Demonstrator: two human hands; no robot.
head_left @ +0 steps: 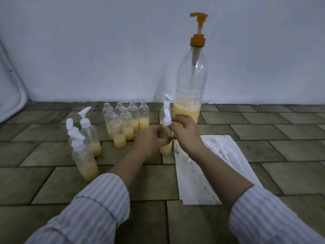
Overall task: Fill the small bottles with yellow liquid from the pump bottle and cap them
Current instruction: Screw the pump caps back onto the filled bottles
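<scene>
While the left hand (151, 138) grips the small bottle (166, 147) upright on the floor before the pump bottle (190, 81), right hand (184, 129) fingers pinch its white cap (167, 121). Best keep the bottle steady and twist the cap squarely until snug.

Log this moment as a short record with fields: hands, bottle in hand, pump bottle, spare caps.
left hand: grips small clear plastic bottle
right hand: pinches white flip-top cap on that bottle's neck
bottle contents: yellow liquid at bottom
tall clear pump bottle with orange pump: upright behind hands, partly filled
loose white caps: on white sheet
</scene>
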